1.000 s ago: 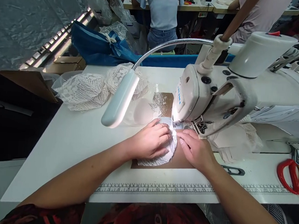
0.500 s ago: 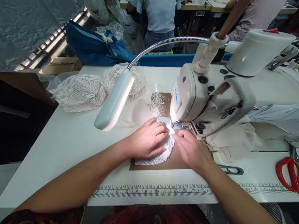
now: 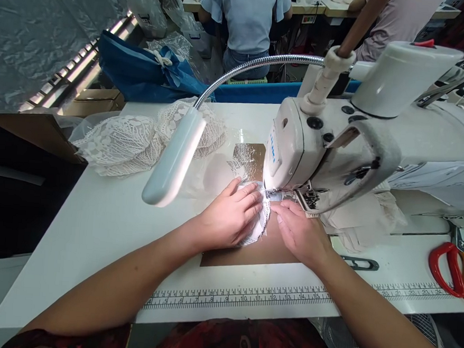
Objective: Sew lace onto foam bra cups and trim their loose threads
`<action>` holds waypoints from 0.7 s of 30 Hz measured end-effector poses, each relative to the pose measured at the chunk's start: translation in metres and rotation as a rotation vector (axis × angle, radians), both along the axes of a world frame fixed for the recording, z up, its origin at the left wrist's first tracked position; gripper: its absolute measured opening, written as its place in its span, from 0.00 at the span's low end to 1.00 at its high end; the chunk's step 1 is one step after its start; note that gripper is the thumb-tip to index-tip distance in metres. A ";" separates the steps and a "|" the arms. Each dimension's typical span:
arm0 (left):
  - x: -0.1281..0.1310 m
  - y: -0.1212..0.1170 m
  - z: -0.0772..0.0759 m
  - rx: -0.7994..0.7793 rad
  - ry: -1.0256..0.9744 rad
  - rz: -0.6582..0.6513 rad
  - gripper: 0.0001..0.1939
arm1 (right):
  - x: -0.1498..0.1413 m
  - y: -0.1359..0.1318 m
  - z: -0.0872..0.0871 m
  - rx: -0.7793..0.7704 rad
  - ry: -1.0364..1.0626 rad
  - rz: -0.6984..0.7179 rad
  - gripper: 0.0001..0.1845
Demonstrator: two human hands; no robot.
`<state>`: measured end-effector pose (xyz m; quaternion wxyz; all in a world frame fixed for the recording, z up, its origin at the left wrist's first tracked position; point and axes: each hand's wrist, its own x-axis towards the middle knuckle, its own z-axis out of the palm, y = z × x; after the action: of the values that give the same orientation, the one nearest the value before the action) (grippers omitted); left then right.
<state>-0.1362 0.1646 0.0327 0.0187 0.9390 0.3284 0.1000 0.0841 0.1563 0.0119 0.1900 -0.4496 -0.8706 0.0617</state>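
A small white lace piece (image 3: 258, 228) with a curved edge lies under the needle area of the white sewing machine (image 3: 293, 141). My left hand (image 3: 231, 213) rests flat on it, fingers stretched out and slightly apart, covering much of its left side. At the piece's right edge is my right hand (image 3: 297, 229), its index finger and thumb close together on the border and the other fingers curled in. The presser foot and needle are partly hidden by the machine head. Beneath the hands is a brown plate (image 3: 246, 257) on the white table.
A lamp (image 3: 173, 162) on a bendable neck hangs left of the machine. White lace pieces (image 3: 119, 139) are piled at the back left. Thread snips (image 3: 358, 263) and red-and-yellow-handled scissors (image 3: 448, 268) lie right, by a printed ruler (image 3: 243, 300). Two people sit beyond the table.
The lace piece has turned and moved up toward the needle, leaving more brown plate showing below. My left hand has shifted slightly with it; my right hand stays near the edge.
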 end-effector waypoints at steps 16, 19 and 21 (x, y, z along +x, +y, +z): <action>-0.003 0.000 -0.010 -0.083 -0.125 -0.068 0.21 | 0.000 -0.002 0.002 -0.109 0.038 0.014 0.20; -0.005 0.000 -0.011 -0.076 -0.128 -0.013 0.19 | 0.002 -0.003 -0.001 -0.090 0.093 0.095 0.19; -0.005 0.000 -0.010 -0.088 -0.106 0.006 0.18 | 0.003 -0.004 -0.002 -0.080 0.096 0.193 0.16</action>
<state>-0.1408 0.1651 0.0230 0.0772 0.9298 0.3337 0.1349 0.0872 0.1526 0.0095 0.2067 -0.3672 -0.8966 0.1360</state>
